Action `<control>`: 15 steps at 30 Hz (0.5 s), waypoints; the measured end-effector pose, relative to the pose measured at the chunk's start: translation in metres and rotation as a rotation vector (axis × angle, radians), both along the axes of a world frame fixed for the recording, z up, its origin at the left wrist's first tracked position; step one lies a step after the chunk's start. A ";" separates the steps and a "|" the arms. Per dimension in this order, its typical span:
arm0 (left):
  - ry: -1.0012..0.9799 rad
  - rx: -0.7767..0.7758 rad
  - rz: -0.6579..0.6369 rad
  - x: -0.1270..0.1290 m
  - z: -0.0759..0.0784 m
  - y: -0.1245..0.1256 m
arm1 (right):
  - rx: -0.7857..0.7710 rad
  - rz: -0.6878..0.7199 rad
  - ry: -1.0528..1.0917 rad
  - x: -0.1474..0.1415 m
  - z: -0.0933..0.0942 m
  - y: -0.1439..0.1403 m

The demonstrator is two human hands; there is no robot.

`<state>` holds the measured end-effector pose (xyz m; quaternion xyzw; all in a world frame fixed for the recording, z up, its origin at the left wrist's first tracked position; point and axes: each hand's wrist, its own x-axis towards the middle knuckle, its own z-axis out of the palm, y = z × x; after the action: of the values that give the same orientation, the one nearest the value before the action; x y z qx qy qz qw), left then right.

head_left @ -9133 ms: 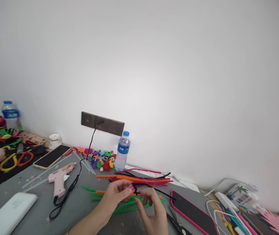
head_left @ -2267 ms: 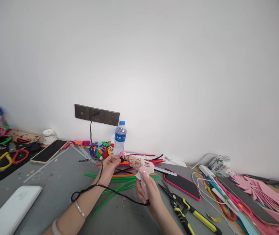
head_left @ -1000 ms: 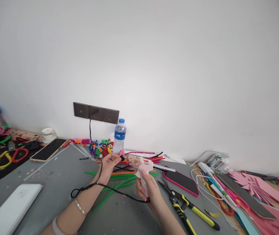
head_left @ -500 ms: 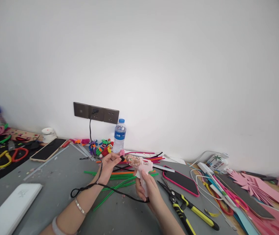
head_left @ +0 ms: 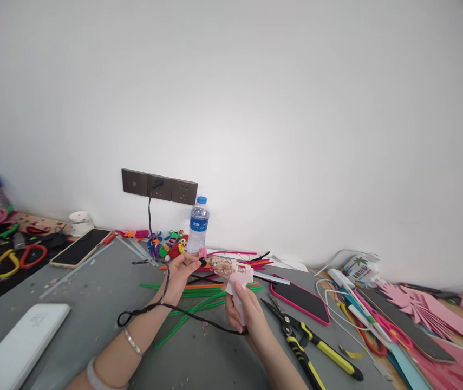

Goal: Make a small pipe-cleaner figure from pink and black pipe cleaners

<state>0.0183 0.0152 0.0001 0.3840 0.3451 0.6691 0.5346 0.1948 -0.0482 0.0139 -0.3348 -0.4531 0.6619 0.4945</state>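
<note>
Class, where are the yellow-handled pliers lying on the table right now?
The yellow-handled pliers lie on the grey table, just right of the right hand, below the pink-cased phone.

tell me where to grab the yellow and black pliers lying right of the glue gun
Grip the yellow-and-black pliers by the two long handles, coming from above at the near right. They lie flat on the grey table, handles splayed toward the front edge, jaws pointing at the right hand.
</note>
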 end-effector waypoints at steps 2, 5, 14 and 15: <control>0.028 0.005 0.003 -0.001 -0.002 0.001 | 0.005 -0.006 -0.028 0.000 0.000 0.000; 0.101 0.026 -0.007 -0.003 -0.006 0.002 | 0.007 -0.047 -0.097 0.001 0.001 -0.001; 0.254 0.078 -0.027 -0.009 -0.012 0.007 | 0.083 -0.107 -0.283 0.005 -0.003 -0.002; 0.254 0.082 -0.024 -0.009 -0.012 0.008 | 0.079 -0.104 -0.283 0.005 -0.003 -0.002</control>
<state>0.0093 0.0228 -0.0120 0.4914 0.3778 0.6220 0.4784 0.2002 -0.0497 0.0108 -0.4281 -0.5261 0.5629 0.4723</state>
